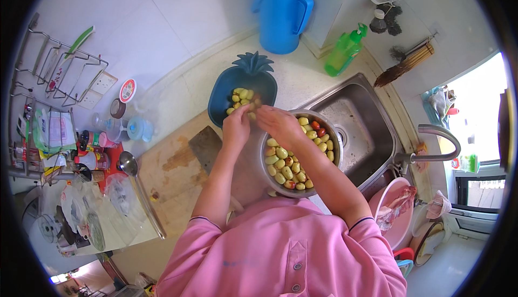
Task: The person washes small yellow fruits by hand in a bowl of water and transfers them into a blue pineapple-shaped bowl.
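My left hand [236, 125] is at the near right rim of a dark blue pineapple-shaped bowl [218, 86] that holds green jujube-like fruits [243, 93]. Beside it, my right hand [277, 122] reaches over the bowl's near right corner, its fingertips close to the left ones. Whether either hand holds a fruit is unclear, as the fingers hide and blur the spot. A round stainless steel basin [339, 151] full of green fruits, a few of them red, stands under my right forearm. A cleaver blade [205, 145] lies on the wooden cutting board [162, 179], left of my left forearm.
A steel sink [348, 135] with a faucet [441, 157] adjoins the basin on the right. Behind stand a blue thermos jug [281, 18] and a green pump bottle [344, 54]. A long steel ladle [139, 187] lies at left; a pink basin [384, 200] with raw meat sits at lower right.
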Tool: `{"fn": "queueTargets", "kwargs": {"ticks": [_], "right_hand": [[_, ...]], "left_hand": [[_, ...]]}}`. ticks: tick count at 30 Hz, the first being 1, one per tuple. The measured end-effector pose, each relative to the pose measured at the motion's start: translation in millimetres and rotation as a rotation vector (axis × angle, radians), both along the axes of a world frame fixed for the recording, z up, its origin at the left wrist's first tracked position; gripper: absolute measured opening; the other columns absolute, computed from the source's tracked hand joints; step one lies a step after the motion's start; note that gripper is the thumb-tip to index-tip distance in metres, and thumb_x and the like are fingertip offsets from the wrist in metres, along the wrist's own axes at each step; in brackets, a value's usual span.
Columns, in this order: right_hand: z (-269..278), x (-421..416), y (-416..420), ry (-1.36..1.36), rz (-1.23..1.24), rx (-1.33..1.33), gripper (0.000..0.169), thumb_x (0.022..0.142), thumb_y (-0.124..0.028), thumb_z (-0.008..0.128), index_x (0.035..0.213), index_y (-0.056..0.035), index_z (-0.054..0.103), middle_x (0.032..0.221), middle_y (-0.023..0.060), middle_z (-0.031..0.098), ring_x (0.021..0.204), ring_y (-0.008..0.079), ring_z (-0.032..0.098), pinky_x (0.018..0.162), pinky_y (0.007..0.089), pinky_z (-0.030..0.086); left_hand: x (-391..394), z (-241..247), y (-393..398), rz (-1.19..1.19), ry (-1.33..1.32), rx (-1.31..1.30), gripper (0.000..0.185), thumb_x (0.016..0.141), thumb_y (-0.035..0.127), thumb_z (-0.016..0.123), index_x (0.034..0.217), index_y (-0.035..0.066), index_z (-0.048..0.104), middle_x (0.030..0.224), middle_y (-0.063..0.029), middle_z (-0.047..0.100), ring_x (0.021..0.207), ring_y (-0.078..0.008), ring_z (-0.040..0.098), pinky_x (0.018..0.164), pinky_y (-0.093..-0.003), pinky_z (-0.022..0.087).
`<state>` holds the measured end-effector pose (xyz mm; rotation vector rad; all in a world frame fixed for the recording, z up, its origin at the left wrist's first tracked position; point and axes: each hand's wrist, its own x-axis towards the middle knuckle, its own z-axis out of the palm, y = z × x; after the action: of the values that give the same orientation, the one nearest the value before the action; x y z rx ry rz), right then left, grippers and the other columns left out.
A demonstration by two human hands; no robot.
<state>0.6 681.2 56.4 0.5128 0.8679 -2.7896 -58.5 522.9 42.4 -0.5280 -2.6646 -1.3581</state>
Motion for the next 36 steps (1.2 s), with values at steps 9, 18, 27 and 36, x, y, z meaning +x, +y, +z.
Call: {"fn": "queueTargets", "kwargs": {"ticks": [9, 18, 27, 36], "right_hand": [[13, 73, 38, -0.094, -0.084, 0.446, 0.036, 0.097, -0.009, 0.049, 0.129, 0.0082, 0.050, 0.128, 0.0194, 0.056, 0.121, 0.0284, 0.055, 0.104, 0.0372, 0.046], [-22, 133, 66, -0.095, 0.022, 1.539, 0.034, 0.088, -0.014, 0.060, 0.120, -0.0032, 0.061, 0.104, 0.0177, 0.069, 0.096, 0.0282, 0.067, 0.086, 0.0360, 0.052], [-37, 126, 68, -0.117, -0.048, 1.281, 0.024, 0.088, -0.011, 0.063, 0.109, -0.0007, 0.066, 0.091, 0.0102, 0.070, 0.086, 0.0178, 0.066, 0.077, 0.0315, 0.051], [-15, 155, 61, -0.015, -0.178, 0.242, 0.034, 0.097, -0.009, 0.056, 0.129, 0.0015, 0.053, 0.117, 0.0081, 0.062, 0.101, 0.0160, 0.062, 0.088, 0.0287, 0.053]], "left_hand": [[54, 27, 32, -0.262, -0.224, 0.232, 0.019, 0.096, 0.007, 0.055, 0.110, 0.002, 0.067, 0.101, -0.0104, 0.072, 0.091, -0.0139, 0.068, 0.078, -0.0261, 0.053], [95, -30, 79, -0.602, -0.014, -0.164, 0.042, 0.086, 0.005, 0.057, 0.127, 0.002, 0.054, 0.126, -0.0184, 0.057, 0.110, -0.0354, 0.059, 0.091, -0.0392, 0.049], [94, -23, 90, -0.566, -0.084, -0.066, 0.033, 0.080, 0.007, 0.068, 0.113, 0.002, 0.064, 0.112, -0.0146, 0.063, 0.104, -0.0319, 0.061, 0.091, -0.0360, 0.049], [109, 16, 81, -0.611, -0.049, 0.264, 0.017, 0.081, 0.010, 0.075, 0.093, 0.001, 0.066, 0.095, -0.0087, 0.063, 0.089, -0.0195, 0.062, 0.077, -0.0289, 0.051]]}}
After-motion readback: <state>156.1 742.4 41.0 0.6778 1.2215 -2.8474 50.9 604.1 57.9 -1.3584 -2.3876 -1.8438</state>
